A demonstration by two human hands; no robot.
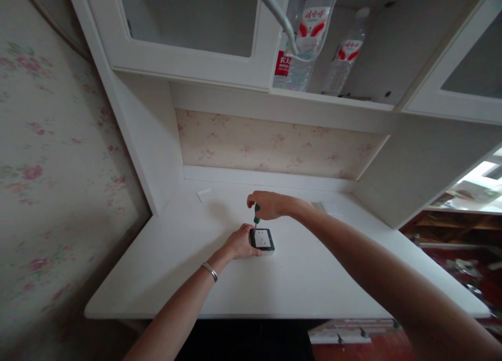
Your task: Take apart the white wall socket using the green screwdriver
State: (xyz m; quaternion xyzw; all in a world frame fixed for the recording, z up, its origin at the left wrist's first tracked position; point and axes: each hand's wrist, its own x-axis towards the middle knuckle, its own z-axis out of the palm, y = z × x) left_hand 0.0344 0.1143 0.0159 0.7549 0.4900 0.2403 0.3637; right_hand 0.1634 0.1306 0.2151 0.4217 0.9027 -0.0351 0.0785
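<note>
- Closest on my head feed: dark clothing (243, 340) at bottom centre, just past it the front edge of the white tabletop (164, 293).
- Silver bracelet (209, 272) on the left wrist; right forearm (345, 246) crosses in from lower right, bare.
- Left hand (240, 242): grasping the socket from its left side, thumb at the near edge, fingers at the far-left corner.
- Socket (262, 239): on the tabletop, roughly mid-width, black frame, white slotted centre, pale base under it. Face up.
- Right hand (266, 205): above and just beyond the socket, clenched round the green handle of the screwdriver (257, 214).
- Screwdriver is near upright, shaft down to the far-left part of the black frame. I can't tell if the tip sits in a screw; too small.
- Behind the hands: small white flat piece (204, 195) at back left, more pale flat pieces (331, 208) at back right, partly behind the right arm.
- Floral back panel (243, 146) past the tabletop's rear edge.
- Overhead: white cabinet (188, 68), open middle bay with plastic bottles (311, 26) bunched left and a single bottle (345, 55) apart on the right.
- Far right: cluttered reddish floor (466, 269), details blurred.
</note>
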